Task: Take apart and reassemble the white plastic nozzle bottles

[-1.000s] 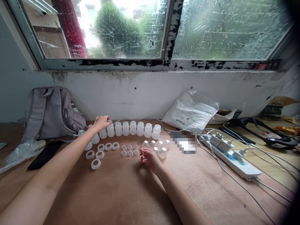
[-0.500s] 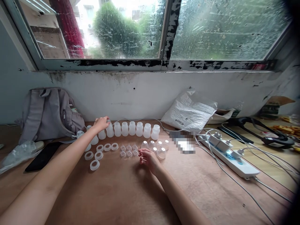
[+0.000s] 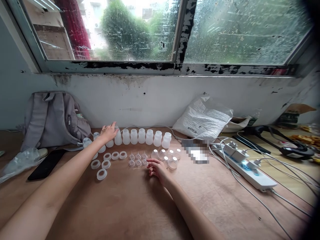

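Note:
A curved row of frosted baby bottles [image 3: 141, 136] stands along the back of the table. At one with a clear cap on top, a baby bottle [image 3: 118, 138] in the row's left part, my left hand [image 3: 109, 132] has its fingers apart; my forearm hides some bottles partly. In front lie several white screw rings [image 3: 101, 174]. Silicone nipples [image 3: 138, 162] stand in two short rows mid-table. My right hand [image 3: 158, 170] rests beside them, fingers loosely bent, nothing seen in it. Clear dome caps [image 3: 173, 163] sit just behind and right of it.
A grey backpack [image 3: 53, 120], a black phone [image 3: 46, 165] and a plastic bag [image 3: 21, 163] are at left. To the right are a silvery mailer bag [image 3: 203, 118], a power strip [image 3: 246, 166] with loose cables and a black headset [image 3: 287, 146].
My left hand's fingers have lifted and spread a little at the top of the capped bottle. My right hand stays almost in place. The view has shifted slightly.

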`<state>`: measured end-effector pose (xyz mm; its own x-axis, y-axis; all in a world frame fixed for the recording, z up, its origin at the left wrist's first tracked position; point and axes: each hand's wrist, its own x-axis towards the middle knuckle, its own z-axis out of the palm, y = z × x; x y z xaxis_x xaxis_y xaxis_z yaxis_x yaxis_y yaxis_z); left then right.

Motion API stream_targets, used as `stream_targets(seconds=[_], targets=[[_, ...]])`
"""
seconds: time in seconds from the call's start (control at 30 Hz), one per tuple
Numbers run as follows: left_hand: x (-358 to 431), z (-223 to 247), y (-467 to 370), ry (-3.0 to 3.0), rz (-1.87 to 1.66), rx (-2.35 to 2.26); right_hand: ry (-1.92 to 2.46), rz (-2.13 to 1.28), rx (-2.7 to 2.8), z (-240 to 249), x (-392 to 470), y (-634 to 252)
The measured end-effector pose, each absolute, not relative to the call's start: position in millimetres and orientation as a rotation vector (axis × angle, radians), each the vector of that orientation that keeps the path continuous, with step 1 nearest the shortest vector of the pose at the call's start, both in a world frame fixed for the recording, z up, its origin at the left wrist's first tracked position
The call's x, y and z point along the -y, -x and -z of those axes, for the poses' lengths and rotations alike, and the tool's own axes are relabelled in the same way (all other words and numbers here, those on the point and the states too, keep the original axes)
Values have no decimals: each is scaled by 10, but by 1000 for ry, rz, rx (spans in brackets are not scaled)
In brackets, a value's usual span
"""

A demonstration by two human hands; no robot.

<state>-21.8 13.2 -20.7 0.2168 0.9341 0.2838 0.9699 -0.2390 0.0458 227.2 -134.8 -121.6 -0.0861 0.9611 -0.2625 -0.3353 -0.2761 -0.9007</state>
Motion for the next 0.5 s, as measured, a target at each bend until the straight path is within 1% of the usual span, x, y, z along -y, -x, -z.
stream_targets(seconds=[0.17, 0.27, 0.33, 0.4, 0.5], targets=[[110, 317, 302, 2405, 643, 1431, 1137, -1564, 833, 1219, 1347, -2275], [499, 535, 394, 2574, 634, 1135, 1157, -1528, 881, 1270, 1334, -2257], [825, 730, 469, 2626, 631, 1093, 1201, -1463, 938, 1324, 1323, -2232], [1126, 932, 563, 2595, 659, 1163, 1287, -1316, 1045, 1380, 1317, -2200], [1415, 1178, 735, 2550, 668, 1268, 1381, -884, 1347, 1450, 1311, -2148]])
